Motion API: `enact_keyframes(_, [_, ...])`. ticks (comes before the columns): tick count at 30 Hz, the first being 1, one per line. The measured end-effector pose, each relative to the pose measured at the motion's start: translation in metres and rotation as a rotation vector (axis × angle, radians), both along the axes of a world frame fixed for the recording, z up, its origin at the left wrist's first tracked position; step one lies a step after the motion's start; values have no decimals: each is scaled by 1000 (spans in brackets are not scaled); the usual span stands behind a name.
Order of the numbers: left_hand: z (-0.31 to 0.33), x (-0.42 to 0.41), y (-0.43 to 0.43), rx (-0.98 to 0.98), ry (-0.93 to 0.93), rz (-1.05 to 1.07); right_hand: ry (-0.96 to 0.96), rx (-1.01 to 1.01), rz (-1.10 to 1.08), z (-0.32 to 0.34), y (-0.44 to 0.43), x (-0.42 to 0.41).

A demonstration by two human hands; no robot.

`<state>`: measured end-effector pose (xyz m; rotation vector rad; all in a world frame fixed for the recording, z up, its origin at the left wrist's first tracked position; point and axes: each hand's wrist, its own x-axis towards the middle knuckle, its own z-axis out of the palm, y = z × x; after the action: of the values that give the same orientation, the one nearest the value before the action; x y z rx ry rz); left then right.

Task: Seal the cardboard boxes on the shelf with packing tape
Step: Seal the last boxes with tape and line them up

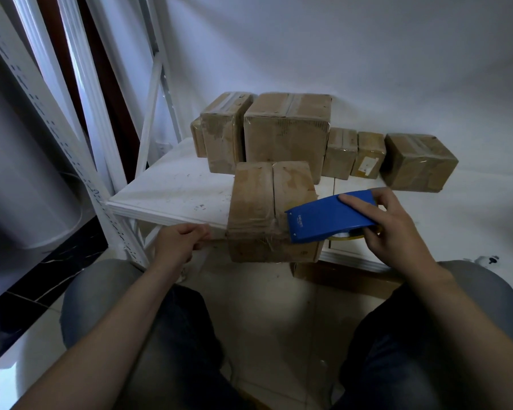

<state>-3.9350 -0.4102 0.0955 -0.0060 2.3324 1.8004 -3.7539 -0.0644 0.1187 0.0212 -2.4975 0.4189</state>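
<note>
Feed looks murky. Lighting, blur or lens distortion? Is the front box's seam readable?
Head view: dim bluish light, dark corners. Head view: wide-angle lens bends the shelf upright at left. Head view: front box seam sharp; tape glints beside the blue dispenser in the right hand.

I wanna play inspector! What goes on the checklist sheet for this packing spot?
Surface: white shelf, scuffed, with dark flecks.
Job's things: front box at the shelf edge, gap along its top seam, clear tape across its near edge; blue tape dispenser against its right side; back boxes along the wall.
Clutter: cardboard piece below the shelf.
Grips: right hand grips the dispenser; left hand has its fingers curled at the shelf edge, what it holds is unclear.
Cables: nothing seen.
Surroundings: white wall, rack posts, white cylinder at left.
</note>
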Motion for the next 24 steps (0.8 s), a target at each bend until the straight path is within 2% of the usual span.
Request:
enact_keyframes(11, [-28,-11,14,34,18,35,-29,19,-66,-12,-8,-7])
enact_keyframes(17, [-43,-16,34,-36,66,15,-28,29,-96,-13,-12,-8])
enact_keyframes(19, [-47,-15,40,-102,133,43,-36,18,-113,-14,-13,-9])
enact_keyframes(22, [-45,-6,46,-347,362,81,-37,12,-133,-15,-14,-10])
enact_keyframes(24, [-45,-2,47,-431,440,62,-32,13,-140,-15,-16,-10])
